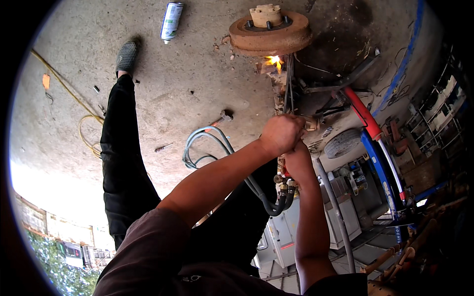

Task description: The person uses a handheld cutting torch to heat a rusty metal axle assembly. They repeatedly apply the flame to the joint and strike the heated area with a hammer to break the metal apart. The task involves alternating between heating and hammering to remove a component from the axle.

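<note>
Both of my hands are closed round a gas torch (289,93). My left hand (282,134) grips it farther forward, just ahead of my right hand (299,162), which wraps the body above the brass hose fittings (285,186). The torch's thin metal tubes reach away from me. At their far end a yellow-orange flame (275,62) burns against a rusty metal part, right below a rusty brake drum (270,37) with a hub and studs. Grey-blue hoses (222,138) loop from the fittings to the left. My fingers hide most of the torch handle.
A spray can (171,22) lies on the concrete at the far left. A hammer (224,116) and a small screwdriver-like tool (163,147) lie left of my hands. A yellow hose (74,84) trails farther left. Right of me are a red-and-blue jack (365,116), a wheel (342,143) and a metal pipe (336,217).
</note>
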Motion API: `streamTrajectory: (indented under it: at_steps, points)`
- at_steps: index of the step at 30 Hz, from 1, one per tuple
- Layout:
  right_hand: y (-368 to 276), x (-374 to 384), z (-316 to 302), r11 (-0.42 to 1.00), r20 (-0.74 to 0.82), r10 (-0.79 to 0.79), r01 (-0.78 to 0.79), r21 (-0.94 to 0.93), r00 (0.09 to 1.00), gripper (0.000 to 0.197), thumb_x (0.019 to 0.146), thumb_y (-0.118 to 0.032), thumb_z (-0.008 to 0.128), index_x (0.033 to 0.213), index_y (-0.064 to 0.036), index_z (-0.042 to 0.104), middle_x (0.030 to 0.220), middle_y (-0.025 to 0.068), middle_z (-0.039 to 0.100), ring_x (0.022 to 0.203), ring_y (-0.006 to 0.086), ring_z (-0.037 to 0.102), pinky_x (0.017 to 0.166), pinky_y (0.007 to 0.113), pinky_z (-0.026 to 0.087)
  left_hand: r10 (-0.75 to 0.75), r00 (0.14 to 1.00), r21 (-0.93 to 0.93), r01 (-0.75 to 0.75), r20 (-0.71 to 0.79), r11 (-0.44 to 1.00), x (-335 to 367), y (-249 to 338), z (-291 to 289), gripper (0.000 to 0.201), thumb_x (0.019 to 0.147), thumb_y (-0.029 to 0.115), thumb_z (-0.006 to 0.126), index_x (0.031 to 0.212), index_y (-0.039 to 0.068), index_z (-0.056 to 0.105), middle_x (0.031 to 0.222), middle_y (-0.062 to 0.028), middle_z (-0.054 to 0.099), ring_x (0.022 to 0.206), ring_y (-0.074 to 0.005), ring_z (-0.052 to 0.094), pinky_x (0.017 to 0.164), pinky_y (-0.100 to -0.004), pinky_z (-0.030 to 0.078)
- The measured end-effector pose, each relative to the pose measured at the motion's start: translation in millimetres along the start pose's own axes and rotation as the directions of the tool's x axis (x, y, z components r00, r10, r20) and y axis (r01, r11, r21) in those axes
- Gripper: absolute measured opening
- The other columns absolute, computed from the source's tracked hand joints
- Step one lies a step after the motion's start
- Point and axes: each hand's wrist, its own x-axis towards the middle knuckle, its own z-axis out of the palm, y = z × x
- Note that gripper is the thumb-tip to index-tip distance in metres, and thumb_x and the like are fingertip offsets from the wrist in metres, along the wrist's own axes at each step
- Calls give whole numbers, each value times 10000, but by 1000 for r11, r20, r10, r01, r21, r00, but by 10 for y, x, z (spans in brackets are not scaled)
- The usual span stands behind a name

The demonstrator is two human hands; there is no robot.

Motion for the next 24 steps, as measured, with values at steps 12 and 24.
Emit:
streamTrajectory:
  at_steps: [12, 24]
  points:
    - [27, 16, -4, 1000, 3, -14, 14, -6, 1000, 114, 983, -96, 516, 924, -3, 545, 632, 35, 520, 472, 136, 514, 420, 316, 417, -7, 1000, -1, 7, -23, 1000, 7, -6, 7, 264, 855, 295, 727, 981, 67, 684, 844, -145, 674, 832, -382, 666, 727, -477, 546]
    - [87, 57, -24, 995, 15, -53, 54, -83, 998, 293, 1013, -245, 530, 1049, 46, 521, 642, 85, 541, 437, 175, 555, 395, 328, 447, 64, 998, 33, -64, 12, 997, 29, -35, 3, 224, 851, 245, 714, 927, 46, 645, 842, -148, 667, 853, -390, 654, 730, -487, 536]
